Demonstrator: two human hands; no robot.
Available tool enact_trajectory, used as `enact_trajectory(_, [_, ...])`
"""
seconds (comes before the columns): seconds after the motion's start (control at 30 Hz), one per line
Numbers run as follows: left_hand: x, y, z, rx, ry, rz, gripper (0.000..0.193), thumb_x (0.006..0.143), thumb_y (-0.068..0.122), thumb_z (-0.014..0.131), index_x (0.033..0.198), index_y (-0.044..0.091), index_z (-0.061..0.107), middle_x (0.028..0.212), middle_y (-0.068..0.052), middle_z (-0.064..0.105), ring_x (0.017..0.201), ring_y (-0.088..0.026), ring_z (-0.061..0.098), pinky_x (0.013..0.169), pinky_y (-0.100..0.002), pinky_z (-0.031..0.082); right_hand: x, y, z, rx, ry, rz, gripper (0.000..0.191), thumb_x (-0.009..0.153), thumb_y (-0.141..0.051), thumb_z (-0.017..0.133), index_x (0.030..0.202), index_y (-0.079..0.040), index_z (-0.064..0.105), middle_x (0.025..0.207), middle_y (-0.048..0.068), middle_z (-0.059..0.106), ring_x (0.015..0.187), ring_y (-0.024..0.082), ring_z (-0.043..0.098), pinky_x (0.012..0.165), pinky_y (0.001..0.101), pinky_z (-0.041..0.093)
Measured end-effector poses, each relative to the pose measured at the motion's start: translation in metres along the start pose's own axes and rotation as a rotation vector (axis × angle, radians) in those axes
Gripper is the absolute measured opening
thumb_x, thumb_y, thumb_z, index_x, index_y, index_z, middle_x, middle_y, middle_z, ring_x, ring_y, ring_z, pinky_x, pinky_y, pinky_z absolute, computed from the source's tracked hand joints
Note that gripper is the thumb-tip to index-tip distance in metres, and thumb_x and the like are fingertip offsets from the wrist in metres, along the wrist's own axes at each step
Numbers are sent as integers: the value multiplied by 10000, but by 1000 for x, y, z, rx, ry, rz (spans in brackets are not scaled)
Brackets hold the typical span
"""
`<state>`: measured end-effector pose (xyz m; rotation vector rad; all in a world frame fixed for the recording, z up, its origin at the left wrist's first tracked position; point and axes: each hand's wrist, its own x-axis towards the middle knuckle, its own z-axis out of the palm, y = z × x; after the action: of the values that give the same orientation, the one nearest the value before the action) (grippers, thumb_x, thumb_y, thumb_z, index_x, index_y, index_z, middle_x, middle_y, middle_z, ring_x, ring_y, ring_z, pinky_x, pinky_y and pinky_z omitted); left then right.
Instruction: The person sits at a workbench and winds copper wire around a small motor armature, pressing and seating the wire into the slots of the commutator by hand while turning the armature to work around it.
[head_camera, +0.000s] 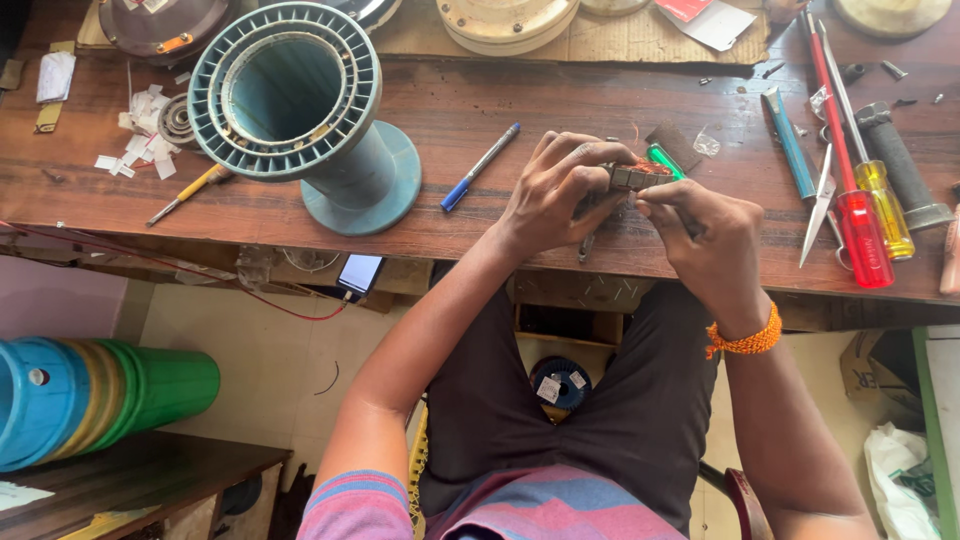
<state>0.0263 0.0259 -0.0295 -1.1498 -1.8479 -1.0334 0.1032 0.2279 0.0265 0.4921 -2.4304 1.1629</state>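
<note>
My left hand (555, 195) and right hand (705, 235) meet in front of me, forearms angled inward, fingers (590, 155) curled and pinching together.

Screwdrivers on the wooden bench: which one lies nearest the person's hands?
The green-handled screwdriver, just behind the small metal part both hands hold. The red-handled and yellow-handled ones lie farther right; another yellow-handled one lies far left.

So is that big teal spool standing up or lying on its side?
Tipped. The spool lies on the bench with its open end facing the camera, one flange resting on the wood.
</note>
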Motion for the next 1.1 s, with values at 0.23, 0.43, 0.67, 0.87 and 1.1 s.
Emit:
enact_trajectory(0.23, [-1,0,-5,140,-46,153,335,906,213,810,1204,307,690,1382,23,522,1257,-220,578,998,-384,490,-12,11,9,82,-13,-52,116,976,7,756,1088,-18,739,898,75,745,762,59,662,671,256,506])
enact_trajectory(0.43, [1,2,-10,164,-77,179,235,858,230,822,1076,255,735,1381,38,556,1247,-214,597,975,-382,497,-23,12,14,149,-4,141,79,980,-20,779,993,-8,702,679,-1,562,640,23,449,581,235,364])
enact_trajectory(0.67, [-5,2,-8,29,18,23,197,884,131,860,873,120,663,1366,-56,566,1121,-174,630,909,-370,541,-9,-5,-7,118,8,124,68,996,-54,774,1006,-6,725,690,-33,576,641,9,446,564,226,338])
enact_trajectory(0.87, [-7,4,-5,0,57,-16,219,868,154,862,920,99,657,1386,-79,486,1197,-234,639,953,-381,579,13,-20,-7,83,-21,128,81,1001,-73,779,1003,-6,732,686,-9,605,622,31,469,553,247,353])
enact_trajectory(1.1, [-8,1,2,-33,95,-42,500,885,356,883,1188,160,536,1426,-69,415,1211,-201,653,1027,-370,606,22,-24,5,160,-27,147,87,1007,-65,755,1017,8,710,810,3,681,760,10,574,669,225,465])
